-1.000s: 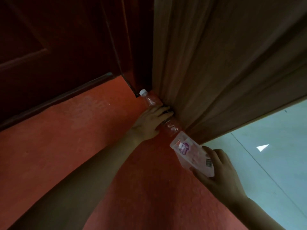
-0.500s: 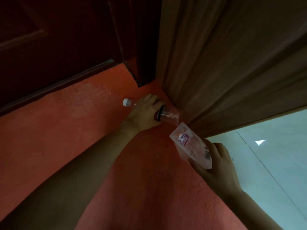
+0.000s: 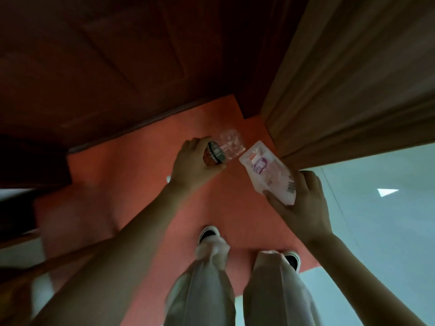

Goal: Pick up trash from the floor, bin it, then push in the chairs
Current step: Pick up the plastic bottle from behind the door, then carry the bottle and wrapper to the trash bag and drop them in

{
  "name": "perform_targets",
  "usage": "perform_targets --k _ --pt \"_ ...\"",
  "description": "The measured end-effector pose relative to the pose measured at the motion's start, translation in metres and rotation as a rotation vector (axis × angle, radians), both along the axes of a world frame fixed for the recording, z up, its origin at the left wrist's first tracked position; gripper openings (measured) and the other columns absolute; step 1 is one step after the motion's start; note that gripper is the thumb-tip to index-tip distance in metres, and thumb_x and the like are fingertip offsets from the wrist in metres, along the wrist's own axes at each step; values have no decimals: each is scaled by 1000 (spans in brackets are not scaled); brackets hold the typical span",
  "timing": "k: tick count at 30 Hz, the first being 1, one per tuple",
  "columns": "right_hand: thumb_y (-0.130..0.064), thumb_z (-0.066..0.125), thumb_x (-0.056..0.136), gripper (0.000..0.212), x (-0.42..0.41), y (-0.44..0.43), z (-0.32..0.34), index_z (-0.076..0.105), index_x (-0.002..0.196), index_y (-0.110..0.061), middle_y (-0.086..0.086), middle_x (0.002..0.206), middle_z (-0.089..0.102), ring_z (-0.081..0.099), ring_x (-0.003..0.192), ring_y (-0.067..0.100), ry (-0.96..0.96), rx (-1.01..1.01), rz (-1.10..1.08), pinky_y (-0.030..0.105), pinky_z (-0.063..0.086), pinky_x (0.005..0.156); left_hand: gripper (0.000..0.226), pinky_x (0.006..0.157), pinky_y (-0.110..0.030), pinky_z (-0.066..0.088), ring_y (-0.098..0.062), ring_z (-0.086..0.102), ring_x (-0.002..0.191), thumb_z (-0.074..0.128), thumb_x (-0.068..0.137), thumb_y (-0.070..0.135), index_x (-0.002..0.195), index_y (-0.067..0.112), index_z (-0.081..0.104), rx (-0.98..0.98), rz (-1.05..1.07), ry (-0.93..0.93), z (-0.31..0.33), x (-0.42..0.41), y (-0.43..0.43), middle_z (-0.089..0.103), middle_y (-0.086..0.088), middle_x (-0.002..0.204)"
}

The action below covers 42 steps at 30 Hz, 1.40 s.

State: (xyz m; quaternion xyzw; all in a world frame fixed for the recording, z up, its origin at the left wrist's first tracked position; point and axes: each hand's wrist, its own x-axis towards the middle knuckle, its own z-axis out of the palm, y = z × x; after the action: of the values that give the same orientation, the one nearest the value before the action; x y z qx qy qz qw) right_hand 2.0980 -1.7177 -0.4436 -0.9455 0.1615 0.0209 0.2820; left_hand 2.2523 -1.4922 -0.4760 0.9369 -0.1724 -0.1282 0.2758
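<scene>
Mid-frame, the left hand (image 3: 193,164) grips a bottle (image 3: 229,147), fingers curled round it. The right hand (image 3: 303,203) pinches a wrapper (image 3: 268,171) over the red floor (image 3: 122,184).

Bare forearms (image 3: 131,241), pale trousers (image 3: 207,290), dark white-edged shoes (image 3: 208,232)

Clear plastic bottle (image 3: 227,147), crumpled, dark label at mid-body, held off the red floor mat (image 3: 131,180). White plastic wrapper (image 3: 268,171), purple print, barcode, held just beside it.
</scene>
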Motion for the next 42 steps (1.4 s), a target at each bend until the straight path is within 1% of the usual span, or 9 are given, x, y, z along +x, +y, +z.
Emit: perform_targets --k 3,7,10,13,16,21,32,35,42 --pt "-48 76 76 74 9 19 113 48 131 -8 16 116 54 51 102 33 -50 -2 2 41 52 76 73 80 -32 42 -29 53 95 57 64 61 121 15 59 -24 96 -30 117 -12 27 62 -8 106" --pt "-53 72 76 72 17 43 257 52 127 -7 15 110 55 50 99 31 -100 4 5 43 51 76 74 83 -38 48 -29 54 98 57 65 63 121 16 58 -84 214 -20 266 -33 56 62 -8 105" --pt "-52 74 74 71 20 65 355 53 127 -9 12 108 56 51 99 32 -175 -4 29 45 50 78 63 82 -38 47 -27 56 95 60 66 60 109 14 62 -148 280 -97 369 -51 81 63 -5 100" --pt "-56 71 74 72 27 87 427 53 128 -12 10 105 55 53 96 31 -246 5 70 44 51 79 57 81 -34 43 -24 55 90 61 66 59 104 17 62 -178 338 -192 446 -70 107 62 -1 93" --pt "-67 56 81 72 31 108 474 53 129 -13 9 112 55 51 101 29 -302 -19 200 43 48 88 59 83 -36 45 -22 54 91 66 66 61 107 19 61 -191 438 -257 493 -103 133 59 0 94" --pt "-60 67 73 75 26 134 508 54 129 -12 9 105 54 52 96 28 -431 42 381 39 48 82 61 90 -30 44 -11 49 101 69 69 61 119 28 55 -245 691 -299 527 -169 154 56 12 102" --pt "-51 75 71 75 -38 147 504 52 131 -12 6 109 52 51 101 24 -413 126 854 42 54 76 39 69 -37 53 -10 61 79 73 68 61 96 40 57 -364 1224 -309 522 -339 121 57 12 87" --pt "-42 81 69 73 -61 165 502 54 129 -11 9 108 53 52 100 27 -407 170 970 45 54 75 36 65 -28 45 -5 55 79 71 68 59 92 38 55 -287 1348 -349 532 -389 120 55 13 85" --pt "-35 87 66 71 -136 239 510 58 124 -7 10 104 54 51 94 23 -422 297 1297 43 53 74 39 63 -22 42 -3 55 81 68 70 60 96 34 56 -198 1717 -440 557 -519 127 57 13 87"
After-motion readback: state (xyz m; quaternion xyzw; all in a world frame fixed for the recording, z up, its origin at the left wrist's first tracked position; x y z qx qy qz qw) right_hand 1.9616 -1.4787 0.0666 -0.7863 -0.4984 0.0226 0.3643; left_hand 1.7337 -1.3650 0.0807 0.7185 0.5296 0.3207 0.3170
